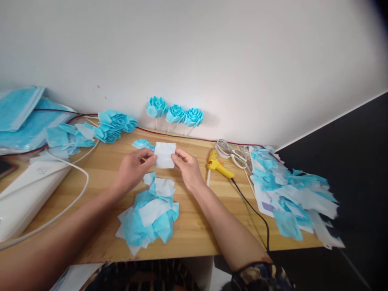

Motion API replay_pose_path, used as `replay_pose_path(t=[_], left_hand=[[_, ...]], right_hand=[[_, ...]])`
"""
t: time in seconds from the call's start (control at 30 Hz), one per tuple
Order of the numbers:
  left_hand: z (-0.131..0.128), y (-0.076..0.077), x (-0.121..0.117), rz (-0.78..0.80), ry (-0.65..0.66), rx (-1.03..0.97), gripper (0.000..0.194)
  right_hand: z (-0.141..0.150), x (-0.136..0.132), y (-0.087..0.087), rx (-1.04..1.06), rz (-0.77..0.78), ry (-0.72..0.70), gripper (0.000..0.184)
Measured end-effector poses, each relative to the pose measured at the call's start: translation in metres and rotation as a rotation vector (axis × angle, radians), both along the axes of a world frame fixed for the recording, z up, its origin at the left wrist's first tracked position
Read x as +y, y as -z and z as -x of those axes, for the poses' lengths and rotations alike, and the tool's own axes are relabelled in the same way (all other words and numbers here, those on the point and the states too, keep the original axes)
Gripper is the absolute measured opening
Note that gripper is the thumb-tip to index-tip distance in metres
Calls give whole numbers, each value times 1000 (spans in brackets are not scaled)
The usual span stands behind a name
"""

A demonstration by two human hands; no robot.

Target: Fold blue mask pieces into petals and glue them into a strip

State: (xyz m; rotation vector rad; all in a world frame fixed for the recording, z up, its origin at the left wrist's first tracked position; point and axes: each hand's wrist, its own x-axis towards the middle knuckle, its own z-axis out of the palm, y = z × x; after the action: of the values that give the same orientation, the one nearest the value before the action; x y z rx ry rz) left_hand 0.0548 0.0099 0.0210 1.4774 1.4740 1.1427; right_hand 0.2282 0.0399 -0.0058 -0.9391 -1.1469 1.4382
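Observation:
A small white square of thin fabric-like sheet [165, 155] is stretched flat between my two hands. My left hand [138, 163] pinches its left edge between thumb and fingers. Its right edge is pinched by my right hand [188, 165]. Just beyond my left fingers lies a blue petal piece [144, 144], partly behind the square. Below my hands, a loose pile of blue and white cut pieces [151, 214] rests on the wooden table [194, 230]. Three blue flowers on sticks [176, 114] stand upright against the wall.
A yellow glue gun [216, 163] with a black cord lies right of my hands, beside scissors [239, 157]. Blue and white scraps [287, 194] spread over the right edge. More blue flowers [113, 125], a white power strip-like box [33, 194] and a white cable [86, 182] are at left.

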Motion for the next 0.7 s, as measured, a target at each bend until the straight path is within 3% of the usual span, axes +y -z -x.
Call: replay_pose_path(t=[0.13, 0.23, 0.37, 0.57, 0.7], left_hand=[[1, -3, 0, -95, 15, -20, 31], [-1, -2, 1, -39, 54, -95, 33], [-4, 4, 1, 30, 13, -204, 32], [2, 5, 2, 62, -14, -193, 25], [5, 8, 7, 147, 50, -278, 25]], right_hand=[[2, -1, 0, 29, 17, 25, 29], [5, -3, -1, 25, 19, 32, 28], [7, -5, -1, 6, 18, 18, 27], [7, -4, 2, 16, 57, 20, 28], [5, -3, 1, -13, 38, 26, 25]])
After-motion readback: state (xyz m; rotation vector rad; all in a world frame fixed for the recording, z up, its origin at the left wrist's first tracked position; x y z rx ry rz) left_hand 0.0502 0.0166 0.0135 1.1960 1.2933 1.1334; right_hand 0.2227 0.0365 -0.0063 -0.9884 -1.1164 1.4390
